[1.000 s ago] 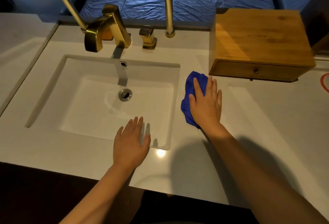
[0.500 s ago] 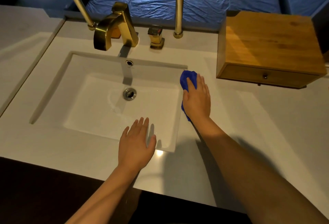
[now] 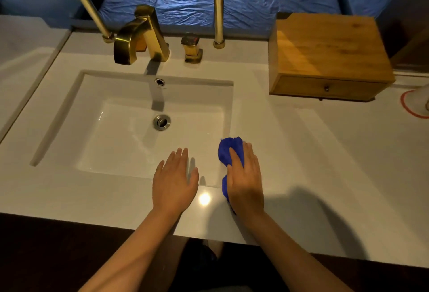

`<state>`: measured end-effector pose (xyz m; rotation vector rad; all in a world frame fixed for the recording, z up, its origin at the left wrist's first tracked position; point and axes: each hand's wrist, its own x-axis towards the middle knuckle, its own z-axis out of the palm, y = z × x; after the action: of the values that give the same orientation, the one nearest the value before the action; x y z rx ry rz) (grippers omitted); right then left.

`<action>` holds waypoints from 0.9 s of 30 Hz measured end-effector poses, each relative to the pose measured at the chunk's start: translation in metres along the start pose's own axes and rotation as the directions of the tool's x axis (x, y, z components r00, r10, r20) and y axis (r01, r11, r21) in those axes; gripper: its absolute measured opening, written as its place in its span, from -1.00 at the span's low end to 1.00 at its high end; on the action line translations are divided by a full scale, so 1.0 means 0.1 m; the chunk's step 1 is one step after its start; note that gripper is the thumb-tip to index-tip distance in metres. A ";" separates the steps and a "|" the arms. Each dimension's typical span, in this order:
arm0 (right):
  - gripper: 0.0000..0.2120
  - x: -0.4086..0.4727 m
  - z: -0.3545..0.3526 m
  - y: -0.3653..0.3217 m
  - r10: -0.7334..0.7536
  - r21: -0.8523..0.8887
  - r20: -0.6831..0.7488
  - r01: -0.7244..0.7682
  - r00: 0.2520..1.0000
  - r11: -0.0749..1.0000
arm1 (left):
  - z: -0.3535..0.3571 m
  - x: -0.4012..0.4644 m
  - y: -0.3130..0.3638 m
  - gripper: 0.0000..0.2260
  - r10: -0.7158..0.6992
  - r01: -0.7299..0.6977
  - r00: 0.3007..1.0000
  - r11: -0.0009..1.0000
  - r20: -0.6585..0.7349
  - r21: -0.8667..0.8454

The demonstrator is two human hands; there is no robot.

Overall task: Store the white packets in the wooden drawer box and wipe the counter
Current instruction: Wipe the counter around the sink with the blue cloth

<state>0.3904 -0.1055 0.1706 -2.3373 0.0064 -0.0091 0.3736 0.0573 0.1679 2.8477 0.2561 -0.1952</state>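
The right hand (image 3: pixel 246 178) lies palm down, fingers flat and close together, pressing a bunched bright blue cleaning cloth (image 3: pixel 229 152) onto the pale grey stone counter (image 3: pixel 325 175) at the near right corner of the basin. The cloth shows past the fingertips and again beside the thumb side of the palm; most of it is hidden under the hand. Just to its left, the left hand (image 3: pixel 174 182) rests open and empty, fingers extended together, on the counter's front strip with its fingertips reaching over the edge of the white rectangular sunken sink (image 3: pixel 116 134). A bright spot of reflected light sits on the counter between the two hands.

Beyond the left hand's fingertips is the sink's chrome drain (image 3: pixel 161 122), and farther on, at the back edge, the angular brass-coloured faucet (image 3: pixel 137 36) with a small matching brass handle (image 3: pixel 192 48) beside it. Well beyond the right hand and off to its right stands the light wooden drawer box (image 3: pixel 329 59) with a small dark knob; its drawer is shut.

No white packets are visible anywhere on the counter, so storing them looks finished, with the packets presumably inside the closed box, though that cannot be confirmed. Wiping appears under way. The wide stretch of counter to the right of the right hand, and the strip left of the sink, may need passes; whether they have been wiped cannot be told.
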 end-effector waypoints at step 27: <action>-0.78 -0.04 -0.63 -0.14 -0.261 -0.370 0.351 0.389 0.899 0.844 | -0.15 -0.13 -0.01 -0.52 0.141 -0.146 0.989 0.973 -0.036 -0.181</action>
<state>0.3856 -0.1413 0.2249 -2.7331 -0.6005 0.1803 0.3626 0.0601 0.1843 2.6724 0.0677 -0.1030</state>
